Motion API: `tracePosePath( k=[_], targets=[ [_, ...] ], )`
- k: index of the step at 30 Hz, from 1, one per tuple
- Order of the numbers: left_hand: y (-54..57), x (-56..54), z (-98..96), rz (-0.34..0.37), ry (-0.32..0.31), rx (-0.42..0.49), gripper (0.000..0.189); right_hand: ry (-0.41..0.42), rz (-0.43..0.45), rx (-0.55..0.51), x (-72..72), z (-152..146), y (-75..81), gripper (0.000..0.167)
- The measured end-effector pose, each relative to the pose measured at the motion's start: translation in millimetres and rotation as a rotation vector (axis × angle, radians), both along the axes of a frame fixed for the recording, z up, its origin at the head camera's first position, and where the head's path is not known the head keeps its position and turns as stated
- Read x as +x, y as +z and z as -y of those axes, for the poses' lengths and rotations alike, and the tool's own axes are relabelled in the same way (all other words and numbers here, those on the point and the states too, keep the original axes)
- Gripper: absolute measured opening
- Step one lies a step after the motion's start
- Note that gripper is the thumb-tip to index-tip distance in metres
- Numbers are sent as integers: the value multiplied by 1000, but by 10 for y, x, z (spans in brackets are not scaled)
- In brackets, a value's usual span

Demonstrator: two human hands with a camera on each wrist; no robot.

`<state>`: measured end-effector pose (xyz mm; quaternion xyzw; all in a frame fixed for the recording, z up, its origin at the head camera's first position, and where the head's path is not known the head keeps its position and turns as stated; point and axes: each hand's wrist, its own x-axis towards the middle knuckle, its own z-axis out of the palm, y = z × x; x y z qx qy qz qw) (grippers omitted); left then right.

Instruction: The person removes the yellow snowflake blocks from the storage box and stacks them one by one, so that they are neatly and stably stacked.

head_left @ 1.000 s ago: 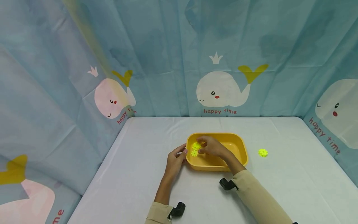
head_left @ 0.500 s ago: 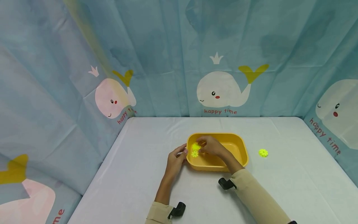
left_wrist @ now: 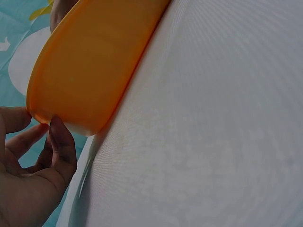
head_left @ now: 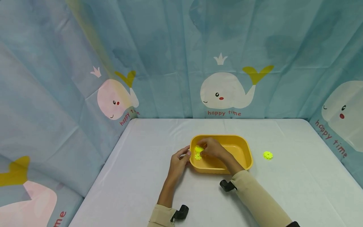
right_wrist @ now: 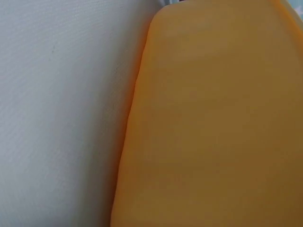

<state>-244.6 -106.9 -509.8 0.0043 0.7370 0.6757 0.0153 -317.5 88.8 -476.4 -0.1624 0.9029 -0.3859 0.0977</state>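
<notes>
A yellow-orange plastic tray [head_left: 241, 138] rests on the table. My left hand [head_left: 177, 164] holds its left end; in the left wrist view, the thumb [left_wrist: 59, 135] and fingertips are against the end wall and rim of the tray [left_wrist: 90, 66]. My right hand [head_left: 214, 148] reaches inside, thumb and fingers bent around bright yellow flower-shaped discs [head_left: 199, 149] at the left end. Part of those discs is hidden by the fingers. In the right wrist view the tray's outer wall [right_wrist: 213, 118] fills much of the picture, and the hand is out of sight.
One more flower-shaped disc [head_left: 267, 155] lies on the table to the right of the tray. White cloth [head_left: 136, 176] covers the table. A blue curtain with whale prints [head_left: 158, 91] stands behind and at both sides.
Both hands and the tray stay nearly in place. My right forearm shifts slightly to the left, and the discs under my right fingers shift a little. The head view drifts slightly.
</notes>
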Motion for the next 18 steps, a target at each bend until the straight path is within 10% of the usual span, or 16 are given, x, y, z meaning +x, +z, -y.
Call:
tracePosePath(
  k=[18],
  targets=[
    [11,11,9,-15,-12,5,43,-6,-10,92,0,117,-19,35]
  ],
)
